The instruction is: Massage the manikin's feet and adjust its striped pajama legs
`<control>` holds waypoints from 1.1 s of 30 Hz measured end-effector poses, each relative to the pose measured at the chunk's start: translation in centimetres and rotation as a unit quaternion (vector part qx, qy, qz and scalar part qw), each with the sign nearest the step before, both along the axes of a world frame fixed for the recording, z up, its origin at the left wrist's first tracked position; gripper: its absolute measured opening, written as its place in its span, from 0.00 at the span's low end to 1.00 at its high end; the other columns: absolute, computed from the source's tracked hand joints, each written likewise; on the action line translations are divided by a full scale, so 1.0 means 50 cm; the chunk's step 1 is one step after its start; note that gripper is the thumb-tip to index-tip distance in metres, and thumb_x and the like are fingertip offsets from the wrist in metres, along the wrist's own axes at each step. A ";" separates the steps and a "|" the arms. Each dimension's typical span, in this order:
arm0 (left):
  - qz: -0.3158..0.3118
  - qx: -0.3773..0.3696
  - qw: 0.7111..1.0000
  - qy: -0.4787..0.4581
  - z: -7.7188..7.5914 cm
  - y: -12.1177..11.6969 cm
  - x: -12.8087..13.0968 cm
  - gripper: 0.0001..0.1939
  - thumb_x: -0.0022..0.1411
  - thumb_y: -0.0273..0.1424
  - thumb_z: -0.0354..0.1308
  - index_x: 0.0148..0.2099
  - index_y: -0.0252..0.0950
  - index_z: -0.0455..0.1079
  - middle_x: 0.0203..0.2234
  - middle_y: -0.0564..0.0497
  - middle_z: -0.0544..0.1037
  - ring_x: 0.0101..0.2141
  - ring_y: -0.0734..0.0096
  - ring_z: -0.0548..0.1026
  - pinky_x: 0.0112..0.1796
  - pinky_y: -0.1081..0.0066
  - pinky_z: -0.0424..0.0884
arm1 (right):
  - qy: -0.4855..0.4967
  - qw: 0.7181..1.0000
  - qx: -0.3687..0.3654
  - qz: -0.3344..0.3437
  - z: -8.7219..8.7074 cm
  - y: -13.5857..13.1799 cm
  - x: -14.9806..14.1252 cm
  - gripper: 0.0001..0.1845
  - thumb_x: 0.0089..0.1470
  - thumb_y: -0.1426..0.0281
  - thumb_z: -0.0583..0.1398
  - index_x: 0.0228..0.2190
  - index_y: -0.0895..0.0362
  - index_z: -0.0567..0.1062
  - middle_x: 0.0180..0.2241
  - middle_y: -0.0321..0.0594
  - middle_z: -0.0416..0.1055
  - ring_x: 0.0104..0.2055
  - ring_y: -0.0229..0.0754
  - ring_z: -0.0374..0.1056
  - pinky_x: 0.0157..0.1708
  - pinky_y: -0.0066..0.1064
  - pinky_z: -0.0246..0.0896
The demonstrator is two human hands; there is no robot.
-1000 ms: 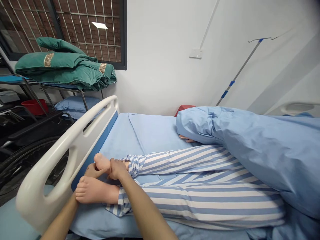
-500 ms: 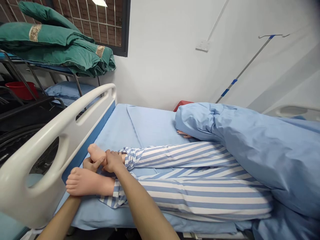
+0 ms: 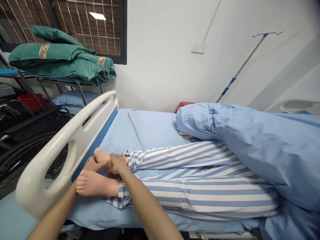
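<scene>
A manikin with smooth, plastic-looking feet lies on the bed in blue-and-white striped trousers [image 3: 200,193]. My right hand [image 3: 118,163] is wrapped over the ankle of its far foot [image 3: 102,156], just below the bunched trouser cuff [image 3: 133,159]. My left hand [image 3: 93,164] grips the same foot from the near side, thumb stretched toward the ankle; its other fingers are partly hidden. In front of my left wrist the near foot [image 3: 96,184] rests with toes pointing left. The blue quilt [image 3: 250,140] covers the manikin's upper part, and some fingers [image 3: 185,134] show under its edge.
The white footboard [image 3: 37,173] rises close to my left hand. Beyond it stand a wheelchair [image 3: 27,140], a red bucket [image 3: 32,101] and folded green bedding [image 3: 67,63] on a rack. A drip pole [image 3: 246,66] leans at the back right. Blue sheet [image 3: 150,126] spreads behind the legs.
The view has tilted up and turned slightly left. My left hand has shifted upward along the far foot, its back now showing more. My right hand keeps its hold on the ankle.
</scene>
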State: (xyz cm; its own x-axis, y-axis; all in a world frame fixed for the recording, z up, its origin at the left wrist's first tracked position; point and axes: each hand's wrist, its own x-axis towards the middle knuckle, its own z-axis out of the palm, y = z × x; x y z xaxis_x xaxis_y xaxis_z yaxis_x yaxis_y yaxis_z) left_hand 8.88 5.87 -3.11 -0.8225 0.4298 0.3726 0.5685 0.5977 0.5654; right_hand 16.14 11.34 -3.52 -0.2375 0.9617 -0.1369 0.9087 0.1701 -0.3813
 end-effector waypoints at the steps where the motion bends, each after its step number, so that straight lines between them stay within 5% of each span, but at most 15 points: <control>1: -0.003 0.001 1.000 -0.001 0.000 0.000 0.001 0.28 0.64 0.28 0.19 0.49 0.29 0.59 0.40 0.34 0.68 0.41 0.45 0.65 0.36 0.54 0.60 | -0.001 1.000 0.001 0.000 -0.001 0.000 0.000 0.39 0.35 0.58 0.69 0.47 0.58 0.62 0.47 0.53 0.68 0.50 0.56 0.64 0.50 0.47 0.54; 11: 0.025 -0.025 0.999 -0.021 0.017 0.009 0.004 0.30 0.62 0.26 0.18 0.48 0.30 0.61 0.38 0.37 0.68 0.41 0.47 0.65 0.36 0.56 0.59 | -0.009 1.000 -0.001 -0.004 0.000 0.002 0.001 0.36 0.37 0.61 0.67 0.47 0.58 0.61 0.48 0.51 0.68 0.51 0.56 0.64 0.50 0.48 0.53; 18: 0.039 -0.028 0.998 0.033 -0.005 0.012 -0.001 0.25 0.64 0.27 0.20 0.45 0.35 0.59 0.34 0.42 0.67 0.38 0.50 0.67 0.32 0.58 0.59 | -0.002 1.000 0.009 -0.002 -0.005 -0.002 -0.001 0.36 0.37 0.61 0.67 0.47 0.59 0.62 0.48 0.52 0.68 0.50 0.55 0.63 0.50 0.47 0.54; 25: -0.006 -0.024 0.999 0.030 0.032 -0.017 0.005 0.26 0.63 0.28 0.18 0.45 0.32 0.57 0.35 0.36 0.67 0.39 0.45 0.68 0.32 0.56 0.60 | 0.010 1.000 0.021 -0.016 0.003 -0.016 -0.001 0.38 0.34 0.59 0.69 0.47 0.59 0.63 0.47 0.52 0.68 0.50 0.55 0.63 0.51 0.46 0.53; 30: -0.057 -0.001 0.998 0.005 0.031 -0.024 0.008 0.19 0.62 0.30 0.23 0.44 0.33 0.54 0.38 0.34 0.65 0.44 0.41 0.65 0.36 0.51 0.61 | 0.037 0.992 0.099 -0.072 0.005 -0.053 -0.023 0.30 0.42 0.66 0.65 0.46 0.61 0.65 0.46 0.52 0.67 0.50 0.53 0.62 0.54 0.45 0.49; 33: -0.088 0.036 0.990 -0.105 0.027 -0.017 -0.006 0.13 0.61 0.31 0.25 0.37 0.39 0.50 0.40 0.36 0.63 0.50 0.37 0.61 0.41 0.44 0.58 | 0.035 0.988 0.107 -0.102 0.021 -0.087 -0.033 0.30 0.42 0.70 0.63 0.48 0.64 0.64 0.47 0.54 0.65 0.51 0.54 0.60 0.56 0.44 0.48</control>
